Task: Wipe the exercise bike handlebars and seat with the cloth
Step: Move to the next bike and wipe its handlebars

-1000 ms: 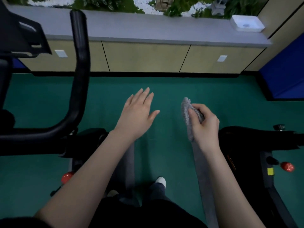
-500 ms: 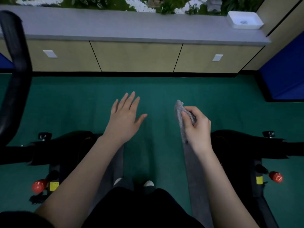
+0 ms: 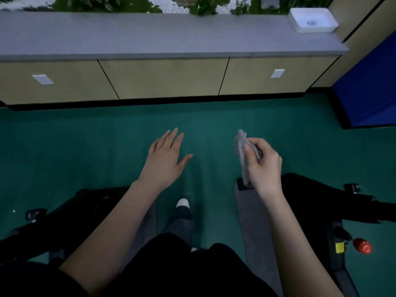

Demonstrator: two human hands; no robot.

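My right hand (image 3: 264,168) pinches a small grey cloth (image 3: 243,150) in the air above the green floor; the cloth sticks up past my fingers. My left hand (image 3: 166,160) hovers flat beside it with straight, spread fingers and holds nothing. A black exercise bike (image 3: 321,196) stands low on the right, with a red knob (image 3: 363,246) on its frame. Another black bike (image 3: 70,209) lies low on the left. No handlebar or seat shows clearly in this view.
A long cabinet with a grey top (image 3: 162,37) runs across the far side, with a white tray (image 3: 312,20) at its right end. A blue mat (image 3: 368,91) leans at the right. Green carpet (image 3: 96,146) lies between the bikes; my foot (image 3: 183,204) stands on it.
The view has swung right: the left bike's handlebar has left the frame. Both hands hold the same pose, the cloth still pinched in my right hand.
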